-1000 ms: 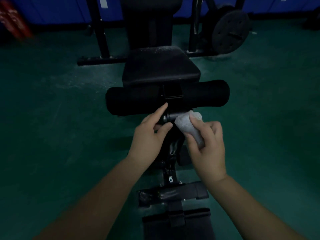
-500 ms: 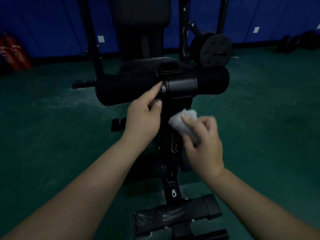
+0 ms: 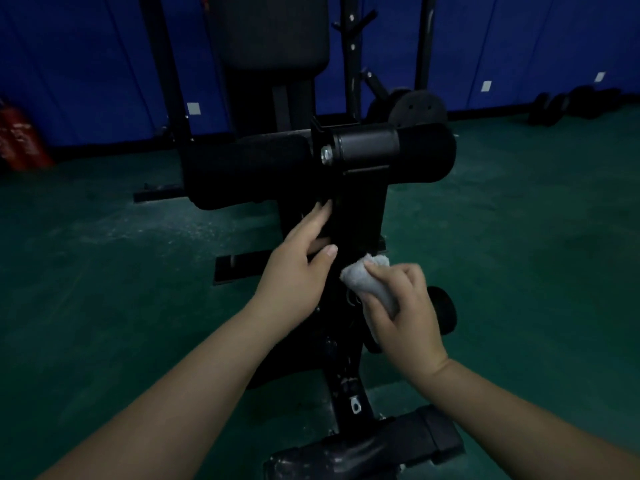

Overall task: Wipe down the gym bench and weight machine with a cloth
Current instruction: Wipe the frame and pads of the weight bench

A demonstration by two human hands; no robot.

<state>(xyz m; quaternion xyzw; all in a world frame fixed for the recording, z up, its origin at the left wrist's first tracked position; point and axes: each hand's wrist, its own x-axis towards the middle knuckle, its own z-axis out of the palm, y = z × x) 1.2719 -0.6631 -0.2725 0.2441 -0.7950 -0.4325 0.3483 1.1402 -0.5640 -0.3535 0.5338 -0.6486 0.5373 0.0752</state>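
Note:
A black weight bench stands before me with a foam leg roller across its raised arm and an upright black post under it. My left hand grips the left side of that post, fingers wrapped behind it and thumb in front. My right hand holds a bunched white cloth and presses it against the post just right of the left thumb. The padded backrest rises behind. A lower roller shows partly behind my right hand.
Green floor spreads on both sides. The bench's front foot bar lies near the bottom edge. A weight plate leans behind the frame. Dumbbells sit at the far right by the blue wall, and a red object at the far left.
The view has tilted upward and the leg arm now stands higher. My left hand slid from the roller's bolt down to the post. The cloth stayed low on the post.

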